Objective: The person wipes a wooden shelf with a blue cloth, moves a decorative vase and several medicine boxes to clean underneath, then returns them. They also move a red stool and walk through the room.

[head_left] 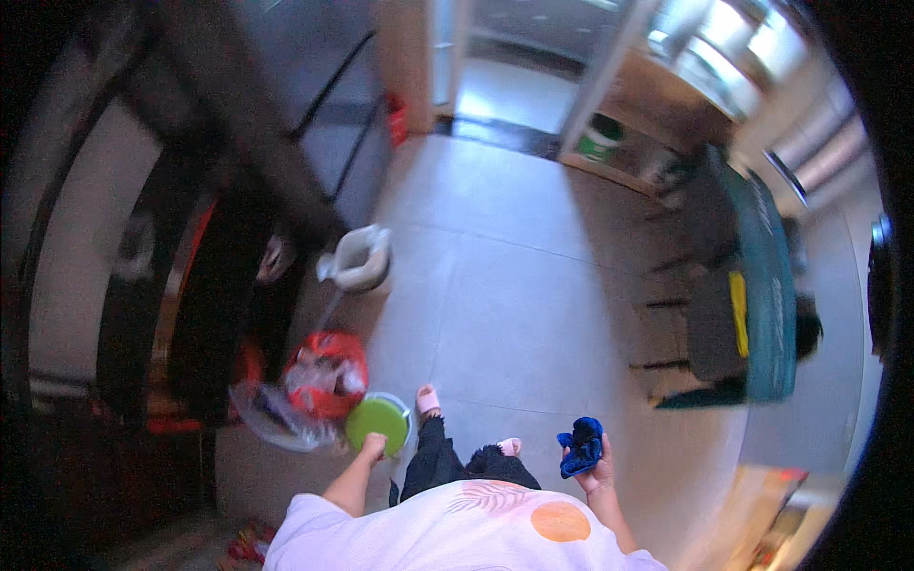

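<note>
My left hand (374, 445) is closed at the near edge of a round green-topped container (373, 422) with a pale rim, low beside my left leg. Just what part the fingers grip is hard to make out. Out to my right side, my right hand (600, 476) is wrapped round a crumpled dark blue cloth (582, 447) with a soft sheen. The cloth bunches above the fingers, clear of the floor.
Red and clear plastic bags (327, 376) lie left of the container. Beyond them stands a white lined bin (363, 259). A teal-covered table (766, 285) with dark chairs is on the right. Grey tiled floor (495, 314) runs toward a doorway (514, 95).
</note>
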A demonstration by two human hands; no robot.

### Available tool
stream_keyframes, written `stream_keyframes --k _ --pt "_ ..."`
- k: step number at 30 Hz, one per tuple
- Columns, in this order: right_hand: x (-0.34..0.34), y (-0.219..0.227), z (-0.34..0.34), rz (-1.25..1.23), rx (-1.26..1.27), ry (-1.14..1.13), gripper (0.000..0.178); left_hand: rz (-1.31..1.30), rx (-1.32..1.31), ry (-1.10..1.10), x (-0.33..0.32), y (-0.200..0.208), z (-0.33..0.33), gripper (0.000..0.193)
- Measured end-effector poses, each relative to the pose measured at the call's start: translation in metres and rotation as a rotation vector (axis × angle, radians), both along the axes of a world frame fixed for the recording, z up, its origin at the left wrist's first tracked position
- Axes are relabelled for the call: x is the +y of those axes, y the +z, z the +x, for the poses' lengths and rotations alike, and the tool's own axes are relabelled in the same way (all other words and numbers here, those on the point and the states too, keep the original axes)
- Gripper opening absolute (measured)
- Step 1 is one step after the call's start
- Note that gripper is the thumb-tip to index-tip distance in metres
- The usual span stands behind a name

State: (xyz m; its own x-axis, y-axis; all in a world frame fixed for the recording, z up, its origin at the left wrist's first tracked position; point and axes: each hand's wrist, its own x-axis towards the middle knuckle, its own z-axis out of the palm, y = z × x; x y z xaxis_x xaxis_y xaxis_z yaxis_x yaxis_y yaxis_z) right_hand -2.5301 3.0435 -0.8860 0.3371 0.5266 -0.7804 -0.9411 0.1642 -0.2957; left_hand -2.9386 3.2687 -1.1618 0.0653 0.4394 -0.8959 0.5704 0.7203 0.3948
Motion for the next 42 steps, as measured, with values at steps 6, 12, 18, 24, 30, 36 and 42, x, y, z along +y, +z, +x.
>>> stream_keyframes --k 6,12,18,24,30,36,42 --pt "-0.108 -0.029 0.024 0.11 0.081 -0.276 0.053 0.087 0.151 -0.389 0.006 0.051 0.102 0.019" --pt "-0.148 -0.059 0.05 0.286 0.077 -0.592 0.049 0.247 0.177 -0.433 0.009 0.022 0.189 0.012" --pt "-0.242 -0.061 0.091 0.23 -0.037 -0.802 0.045 0.419 0.269 -0.952 0.001 0.011 0.281 0.011" --pt "-0.33 -0.131 0.114 -0.022 -0.055 -1.169 0.036 0.391 0.187 -1.282 0.037 0.027 0.419 0.009" --pt "-0.43 -0.189 0.004 -0.345 -0.131 -1.662 0.032 0.713 -0.2 -2.553 -0.028 0.025 0.664 0.009" --pt "-0.418 -0.224 -0.123 -0.56 0.15 -2.179 0.029 0.441 -0.349 -2.178 -0.224 0.044 0.855 0.002" --pt "-0.448 -0.264 -0.117 -0.633 0.507 -2.448 0.027 -0.019 -0.305 -1.64 -0.412 0.034 0.939 0.01"
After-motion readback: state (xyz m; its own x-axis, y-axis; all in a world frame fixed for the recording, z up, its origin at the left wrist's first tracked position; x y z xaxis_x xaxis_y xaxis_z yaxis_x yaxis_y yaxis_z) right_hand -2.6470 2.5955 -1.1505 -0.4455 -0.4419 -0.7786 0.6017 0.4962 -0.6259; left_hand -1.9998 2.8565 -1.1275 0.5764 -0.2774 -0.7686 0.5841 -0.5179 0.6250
